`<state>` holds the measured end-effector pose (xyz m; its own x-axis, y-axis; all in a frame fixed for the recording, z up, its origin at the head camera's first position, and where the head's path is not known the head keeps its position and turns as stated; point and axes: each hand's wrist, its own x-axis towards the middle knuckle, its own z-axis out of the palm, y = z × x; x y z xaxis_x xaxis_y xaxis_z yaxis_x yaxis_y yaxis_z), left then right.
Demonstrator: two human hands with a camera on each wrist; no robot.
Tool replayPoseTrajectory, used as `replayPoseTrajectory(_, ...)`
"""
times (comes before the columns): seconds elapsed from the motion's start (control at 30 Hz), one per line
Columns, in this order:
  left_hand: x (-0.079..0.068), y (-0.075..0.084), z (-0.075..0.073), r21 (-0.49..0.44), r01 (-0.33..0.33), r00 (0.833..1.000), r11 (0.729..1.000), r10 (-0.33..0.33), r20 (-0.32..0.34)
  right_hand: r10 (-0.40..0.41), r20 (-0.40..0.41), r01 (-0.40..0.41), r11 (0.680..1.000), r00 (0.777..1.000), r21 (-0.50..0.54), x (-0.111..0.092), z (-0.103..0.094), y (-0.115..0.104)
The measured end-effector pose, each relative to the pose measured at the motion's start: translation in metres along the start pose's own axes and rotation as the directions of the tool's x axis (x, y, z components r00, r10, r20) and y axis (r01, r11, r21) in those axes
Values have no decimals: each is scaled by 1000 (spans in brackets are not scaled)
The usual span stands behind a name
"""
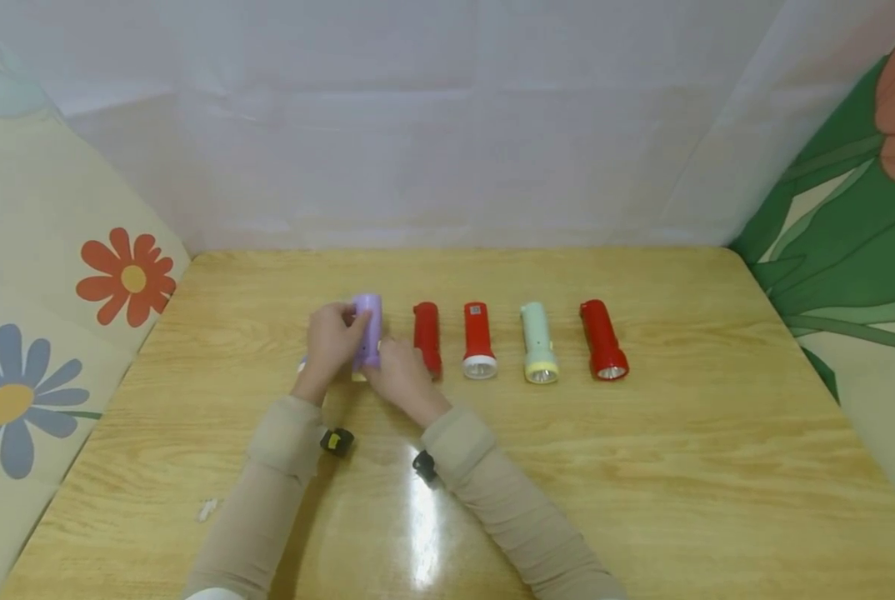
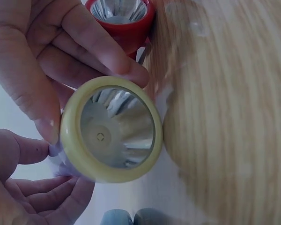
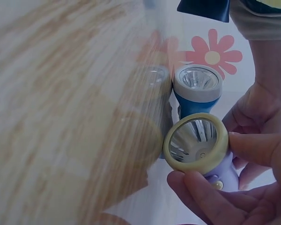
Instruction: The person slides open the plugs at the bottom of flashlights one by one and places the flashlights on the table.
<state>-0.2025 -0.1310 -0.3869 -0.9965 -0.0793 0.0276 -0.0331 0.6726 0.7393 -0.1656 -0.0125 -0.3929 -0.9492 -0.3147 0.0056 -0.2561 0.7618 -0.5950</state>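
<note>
Both hands are at a purple flashlight (image 1: 372, 321) with a pale yellow rim (image 2: 75, 126) around its lens. My left hand (image 1: 331, 346) holds the barrel from the left side. With thumb and fingers, my right hand (image 1: 401, 373) grips the head just behind the rim, as the right wrist view shows. A small yellowish button (image 3: 218, 184) sits on the purple body near the head. Left of it stands a blue flashlight (image 3: 193, 107) with a white rim, mostly hidden behind my left hand in the head view. A red flashlight (image 1: 427, 329) lies just right, its head partly covered by my right hand.
Farther right in the row lie a red flashlight with a white rim (image 1: 478, 333), a mint green one (image 1: 537, 333) with a yellow rim, and another red one (image 1: 601, 333). A small white scrap (image 1: 207, 509) is on the wooden table (image 1: 680, 483) at the left front.
</note>
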Motion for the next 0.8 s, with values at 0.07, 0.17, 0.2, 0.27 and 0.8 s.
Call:
replayPoseTrajectory(0.07, -1, -1, 0, 13, 3, 1000, 1000, -3, 9, 1, 4, -1, 1000, 1000, -3, -1, 1, 0)
replayPoseTrajectory(0.17, -2, 0, 0, 24, 1, 1000, 1000, -1, 13, 3, 7, -3, 1000, 1000, -15, -1, 2, -1)
replayPoseTrajectory(0.2, -3, 0, 0, 23, 1, 1000, 1000, -2, 16, 2, 11, -2, 1000, 1000, -16, -1, 2, -1)
replayPoseTrajectory(0.27, -3, 1, 0, 24, 5, 1000, 1000, -5, 21, 0, 13, 1, 1000, 1000, -23, -1, 2, -1)
replayPoseTrajectory(0.8, 7, -3, 2, 130, 22, 997, 991, -31, 68, 20, 39, -18, 999, 999, -31, 6, -1, -4)
